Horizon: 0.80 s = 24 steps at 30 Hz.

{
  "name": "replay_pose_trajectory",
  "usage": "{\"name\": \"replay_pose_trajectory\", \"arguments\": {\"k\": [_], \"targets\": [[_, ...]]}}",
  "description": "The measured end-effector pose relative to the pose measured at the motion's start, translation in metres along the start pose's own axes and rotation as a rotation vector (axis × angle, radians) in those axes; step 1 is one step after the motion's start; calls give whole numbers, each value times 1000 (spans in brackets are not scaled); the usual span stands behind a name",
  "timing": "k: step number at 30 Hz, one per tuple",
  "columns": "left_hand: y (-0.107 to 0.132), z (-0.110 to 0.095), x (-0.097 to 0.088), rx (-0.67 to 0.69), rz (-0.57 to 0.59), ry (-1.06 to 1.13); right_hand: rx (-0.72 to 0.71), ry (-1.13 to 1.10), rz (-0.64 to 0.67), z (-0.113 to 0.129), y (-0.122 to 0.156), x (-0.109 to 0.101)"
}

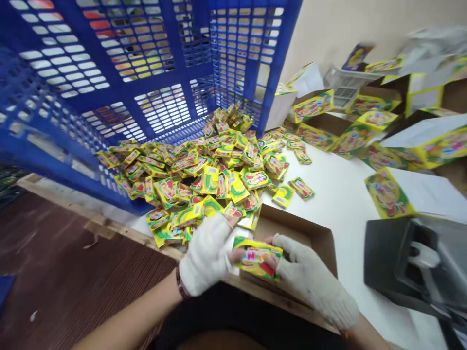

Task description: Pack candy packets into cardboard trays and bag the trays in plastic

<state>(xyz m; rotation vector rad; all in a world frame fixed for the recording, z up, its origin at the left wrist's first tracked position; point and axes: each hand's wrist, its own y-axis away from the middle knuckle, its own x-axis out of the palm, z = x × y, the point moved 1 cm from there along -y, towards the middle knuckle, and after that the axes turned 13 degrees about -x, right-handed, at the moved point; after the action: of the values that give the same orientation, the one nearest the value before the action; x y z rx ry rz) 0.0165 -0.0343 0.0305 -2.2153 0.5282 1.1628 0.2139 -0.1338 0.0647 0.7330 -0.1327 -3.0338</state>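
My right hand point(304, 272), in a whitish fingerless glove, grips a small yellow box point(257, 257) with fruit pictures and pink lettering. My left hand point(207, 255), gloved the same way and slightly blurred, has its thumb over the box's left end; its forefinger points toward the pile. Both hands meet over the near left side of an open brown cardboard box point(321, 243), whose inside is partly covered by the right hand. A heap of similar small yellow boxes point(204, 170) spreads just beyond my left hand.
A tipped blue plastic crate point(146, 92) surrounds the heap at left. Larger fruit-printed cartons point(379, 131) stand open at right on the white table point(328, 180). A dark grey machine point(386, 257) sits near right. The table has a wooden edge point(73, 209) above a reddish-brown floor.
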Motion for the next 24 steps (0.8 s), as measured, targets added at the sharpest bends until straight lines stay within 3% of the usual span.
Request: {"name": "replay_pose_trajectory", "arguments": {"k": [3,6,10,14,18,20,22,24], "targets": [[-29,11,16,-247,65,-281,138,-174,-144,-14,8,-21],[-47,10,27,-313,224,-488,200,-340,-210,-31,15,-29],[-52,7,28,-442,270,-472,226,-397,-175,-47,19,-29],[-41,15,18,-574,188,-128,191,-464,-222,-55,21,-23],[-38,18,8,-566,112,550,25,-315,-233,-44,13,-22],[-44,12,3,-576,140,743,-139,-117,-200,-28,3,-26],[-53,0,-2,-569,190,794,-343,50,-173,-10,-8,-32],[-62,-15,-4,-519,311,842,-492,165,-132,6,-19,-38]]}}
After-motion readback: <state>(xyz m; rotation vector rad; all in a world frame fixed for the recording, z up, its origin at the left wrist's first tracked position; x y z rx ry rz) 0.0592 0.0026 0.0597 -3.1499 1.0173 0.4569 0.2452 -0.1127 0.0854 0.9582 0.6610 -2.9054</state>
